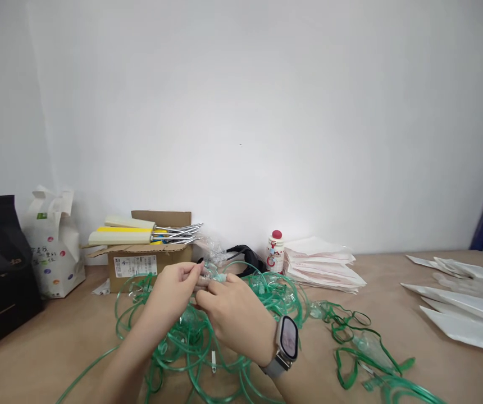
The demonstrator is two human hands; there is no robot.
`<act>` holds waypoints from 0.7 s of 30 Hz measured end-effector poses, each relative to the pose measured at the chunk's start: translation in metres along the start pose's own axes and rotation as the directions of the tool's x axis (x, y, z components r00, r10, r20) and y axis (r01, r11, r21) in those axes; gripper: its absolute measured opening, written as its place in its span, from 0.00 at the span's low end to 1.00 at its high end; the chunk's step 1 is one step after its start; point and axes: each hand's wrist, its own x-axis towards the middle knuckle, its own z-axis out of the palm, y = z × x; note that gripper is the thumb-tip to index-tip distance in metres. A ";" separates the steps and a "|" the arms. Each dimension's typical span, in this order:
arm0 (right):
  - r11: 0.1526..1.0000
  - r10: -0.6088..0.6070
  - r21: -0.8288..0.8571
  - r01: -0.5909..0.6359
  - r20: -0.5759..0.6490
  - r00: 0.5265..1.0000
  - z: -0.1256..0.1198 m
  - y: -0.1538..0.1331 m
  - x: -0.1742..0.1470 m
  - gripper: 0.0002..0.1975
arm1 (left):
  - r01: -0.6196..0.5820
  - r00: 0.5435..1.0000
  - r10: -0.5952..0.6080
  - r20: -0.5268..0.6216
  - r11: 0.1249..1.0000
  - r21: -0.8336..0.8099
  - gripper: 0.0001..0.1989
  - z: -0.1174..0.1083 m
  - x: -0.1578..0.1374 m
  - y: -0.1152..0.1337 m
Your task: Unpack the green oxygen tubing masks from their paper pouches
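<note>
Left hand (178, 286) of mine is pinching at a clear plastic piece (212, 273), thumb and finger coming together at its left side; exact contact is partly hidden. Right hand (237, 317) is curling its fingers around the near side of that same piece, a watch (288, 338) sitting on the wrist. Piece is sitting between both hands, above a tangle of green tubing (199, 367) that is spreading over the brown worktop (321, 353). Cannot tell whether the piece is joining onto any tube; fingers are covering too much.

Step in hand, as I'm judging it: I'm working the small piece with both hands, steadying with one and adjusting with the other. Next move is calling for a firm hold on both sides and some care that loops lying under my wrists aren't snagging.

Off to the right, more clear parts with green straps (345, 373) are lying apart from the main tangle. White paper packets (321, 264) are resting near the wall, just beside a bottle (276, 255). Behind my left hand, a cardboard box (172, 264) is standing with cream-and-yellow-handled tools (126, 231) on top.
</note>
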 end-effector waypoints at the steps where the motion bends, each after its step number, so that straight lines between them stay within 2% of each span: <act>1: 1.000 0.002 0.012 -0.002 0.005 1.000 -0.003 -0.002 -0.001 0.05 | 0.008 1.000 -0.008 -0.003 0.998 -0.062 0.16 0.000 -0.001 0.002; 4: 0.994 -0.020 0.112 0.015 0.044 0.999 -0.018 -0.009 -0.007 0.05 | 0.069 0.998 -0.067 0.017 0.957 -0.280 0.17 0.001 -0.003 0.007; 7: 0.960 -0.045 0.281 0.016 0.096 0.994 -0.037 -0.014 -0.016 0.09 | 0.079 0.996 -0.089 -0.014 0.941 -0.329 0.19 -0.001 -0.005 0.011; 9: 0.929 0.000 0.367 -0.050 0.137 0.991 -0.045 -0.008 -0.027 0.12 | 0.066 0.995 -0.085 -0.046 0.947 -0.313 0.20 -0.004 -0.007 0.013; 11: 0.905 0.118 0.382 -0.187 0.198 0.973 -0.045 0.009 -0.045 0.13 | 0.061 0.994 -0.085 -0.064 0.948 -0.313 0.21 -0.010 -0.009 0.013; 13: 0.876 0.290 0.305 -0.373 0.285 0.914 -0.038 0.035 -0.071 0.14 | 0.052 0.994 -0.077 -0.073 0.952 -0.302 0.20 -0.014 -0.011 0.013; 15: 0.808 0.473 0.174 -0.563 0.379 0.796 -0.026 0.063 -0.105 0.15 | 0.039 0.995 -0.061 -0.073 0.960 -0.277 0.18 -0.018 -0.013 0.014; 16: 0.744 0.565 0.115 -0.659 0.419 0.711 -0.019 0.075 -0.123 0.15 | 0.033 0.996 -0.053 -0.069 0.963 -0.266 0.17 -0.018 -0.014 0.014; 17: 0.712 0.596 0.083 -0.697 0.454 0.663 -0.014 0.086 -0.141 0.16 | 0.029 0.997 -0.046 -0.061 0.965 -0.259 0.17 -0.018 -0.015 0.015; 19: 0.670 0.607 0.071 -0.739 0.520 0.601 -0.006 0.100 -0.172 0.16 | 0.042 0.998 -0.050 -0.024 0.962 -0.270 0.16 -0.015 -0.017 0.018; 21: 0.647 0.612 0.078 -0.759 0.541 0.577 -0.003 0.105 -0.190 0.15 | 0.068 0.998 -0.061 0.030 0.946 -0.316 0.16 -0.009 -0.018 0.019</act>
